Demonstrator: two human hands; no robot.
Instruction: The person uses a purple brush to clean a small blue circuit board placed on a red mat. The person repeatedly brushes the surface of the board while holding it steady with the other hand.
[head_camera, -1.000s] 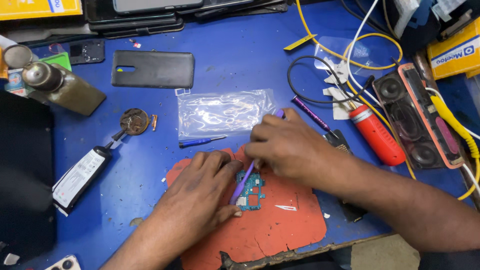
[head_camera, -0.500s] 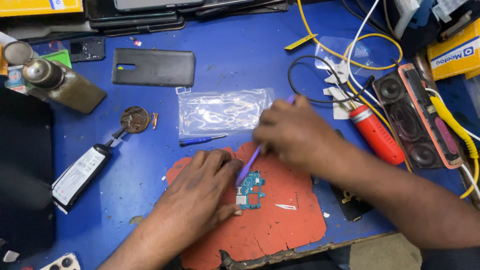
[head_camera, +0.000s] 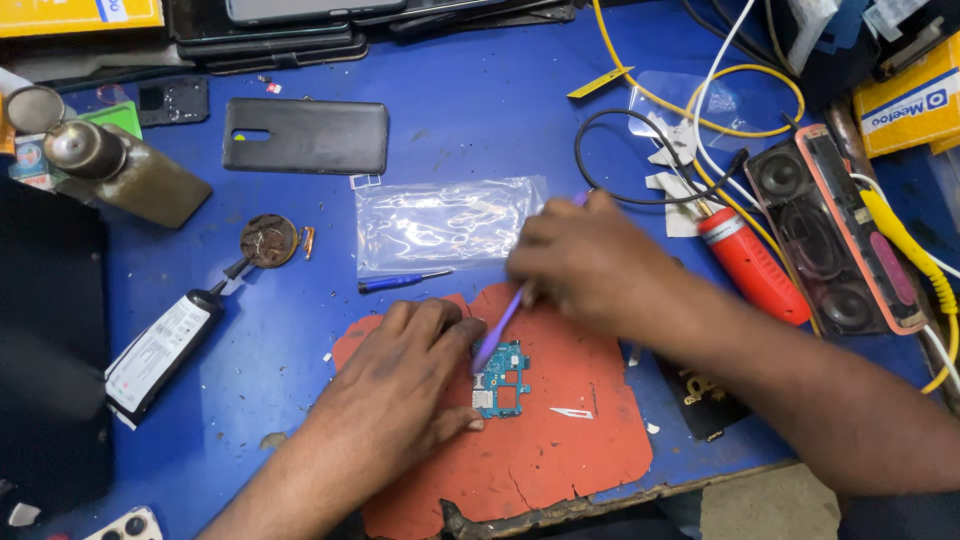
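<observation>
While the blue tabletop (head_camera: 470, 110) carries everything, the work sits near its front edge on a torn red mat (head_camera: 580, 440). Clutter beyond, largest first: black speaker unit with orange trim (head_camera: 835, 235) at far right, dark phone back cover (head_camera: 305, 135) upper left, clear plastic bag (head_camera: 445, 225) just behind the mat, brass-coloured bottle (head_camera: 125, 175) at far left, red-handled tool (head_camera: 752, 265) just right of the right wrist, black-and-white glue tube (head_camera: 160, 345) at left, small blue screwdriver (head_camera: 405, 282) between bag and mat.

Left hand (head_camera: 400, 385) lies flat on the mat's left part, palm down, fingers spread and only slightly bent, gripping nothing; its fingertips touch the left edge of the small teal circuit board (head_camera: 503, 380) and pin it down. Board lies flat on the mat, just right of that hand, below and left of the right hand.

Right hand (head_camera: 590, 265) hovers over the mat's back edge, fingers curled tight around a thin purple tool (head_camera: 500, 325). Tool slants down and left out of the fist; its tip meets the board's upper left corner, right beside the left fingertips. Its other end pokes out behind the knuckles.

Small pale blade-like sliver (head_camera: 572, 412) lies on the mat just right of the board, clear of both hands.
</observation>
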